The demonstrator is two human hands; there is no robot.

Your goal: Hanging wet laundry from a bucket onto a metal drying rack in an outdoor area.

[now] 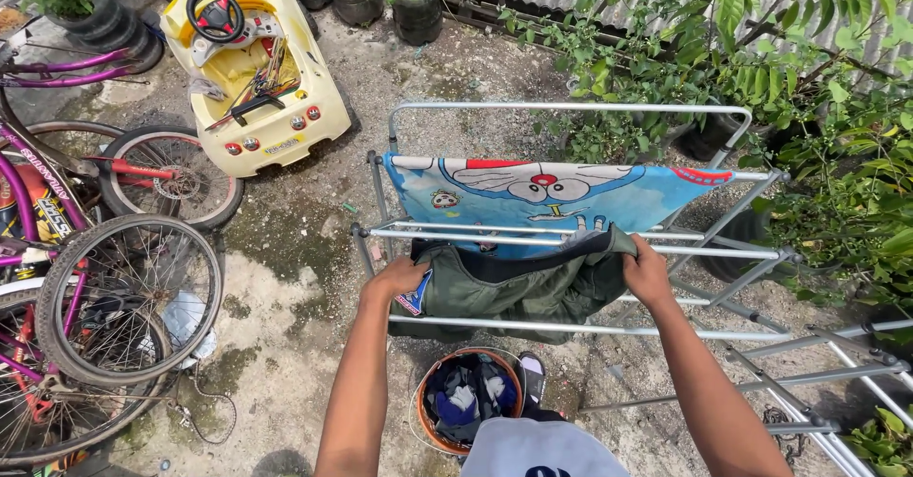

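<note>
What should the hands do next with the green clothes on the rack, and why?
Probably pull the two ends apart. Both hands, left and right, grip the green garment, which is bunched and wrinkled over the drying rack rail.

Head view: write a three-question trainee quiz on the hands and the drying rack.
1. True or false: both hands, the left hand and the right hand, hold the olive-green garment.
2. What hangs on the metal drying rack behind the garment? A) a plain white sheet B) a blue cartoon-print cloth C) a red jacket
3. Fill in: below the hands, more laundry sits in a round orange ____.

Key
1. True; each grip is at one end of the garment, draped over a rack bar.
2. B, the blue cartoon-print cloth.
3. Basket.
</note>
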